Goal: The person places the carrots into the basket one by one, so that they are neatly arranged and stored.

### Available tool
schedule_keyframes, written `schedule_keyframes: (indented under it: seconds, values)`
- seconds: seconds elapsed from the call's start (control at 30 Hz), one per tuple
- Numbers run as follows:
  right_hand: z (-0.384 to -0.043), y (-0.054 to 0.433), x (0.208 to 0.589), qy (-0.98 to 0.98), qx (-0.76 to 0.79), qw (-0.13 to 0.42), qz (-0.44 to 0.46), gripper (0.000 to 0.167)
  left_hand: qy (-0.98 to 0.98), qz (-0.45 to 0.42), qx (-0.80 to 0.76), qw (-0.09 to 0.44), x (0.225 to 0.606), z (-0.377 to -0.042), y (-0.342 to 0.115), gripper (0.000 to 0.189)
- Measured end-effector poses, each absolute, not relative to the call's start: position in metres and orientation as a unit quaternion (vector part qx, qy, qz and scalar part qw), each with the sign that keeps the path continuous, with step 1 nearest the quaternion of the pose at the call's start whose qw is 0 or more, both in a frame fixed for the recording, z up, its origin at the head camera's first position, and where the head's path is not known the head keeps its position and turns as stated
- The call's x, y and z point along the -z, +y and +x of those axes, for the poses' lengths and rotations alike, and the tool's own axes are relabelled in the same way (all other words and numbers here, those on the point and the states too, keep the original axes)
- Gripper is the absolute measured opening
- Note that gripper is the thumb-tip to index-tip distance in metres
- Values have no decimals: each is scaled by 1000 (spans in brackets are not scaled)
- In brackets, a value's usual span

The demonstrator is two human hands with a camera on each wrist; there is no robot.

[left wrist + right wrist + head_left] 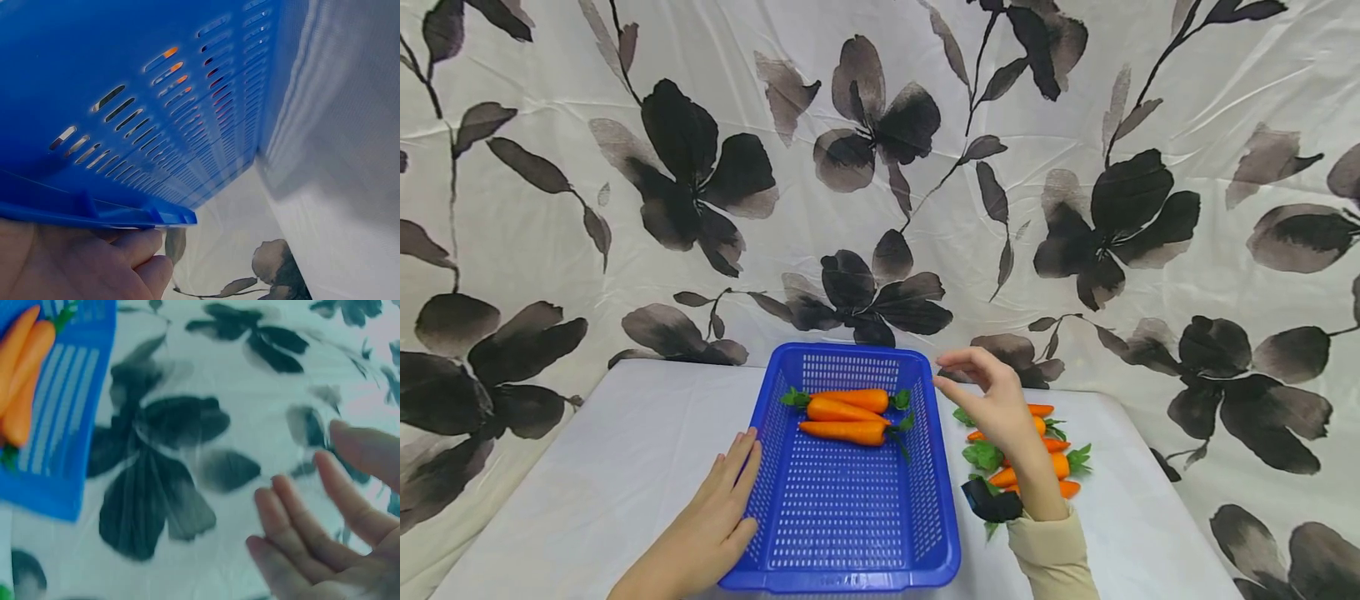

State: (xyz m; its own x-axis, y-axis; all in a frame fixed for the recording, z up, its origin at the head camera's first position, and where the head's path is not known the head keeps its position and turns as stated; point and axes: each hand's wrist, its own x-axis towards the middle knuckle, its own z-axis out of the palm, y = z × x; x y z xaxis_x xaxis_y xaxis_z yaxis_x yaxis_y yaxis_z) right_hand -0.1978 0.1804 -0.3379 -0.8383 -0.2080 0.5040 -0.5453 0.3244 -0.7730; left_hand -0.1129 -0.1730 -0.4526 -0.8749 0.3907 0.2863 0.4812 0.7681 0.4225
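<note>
A blue plastic basket (pixel 842 575) with slotted walls stands on the white table. Inside, toward its far end, lie three carrots (pixel 842 432) with green tops, side by side. Along the basket's left rim rests my left hand (pixel 711 508), fingers extended; the left wrist view shows this hand (pixel 94 262) under the rim's edge. My right hand (pixel 992 396) is raised just off the basket's right rim, fingers loosely bent and holding nothing. Several more carrots (pixel 1060 464) lie on the table to the right, partly hidden by my right forearm.
A black wrist strap device (pixel 991 500) is on my right wrist. Behind the white table (pixel 647 433) hangs a pale cloth (pixel 1000 317) with dark flower prints. The right-hand carrots lie close to the table's right edge.
</note>
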Motion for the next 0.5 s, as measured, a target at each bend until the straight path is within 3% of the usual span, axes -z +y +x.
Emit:
schedule_keyframes:
  seconds: [0.2,0.5]
  values:
    - [-189,225,345,-766,-568,179,241,24,-936,-232,252,87,453,-113,-173,76]
    - [-177,294,373,-776,-590,193,108,28,-936,-230,253,85,453,-113,-173,76]
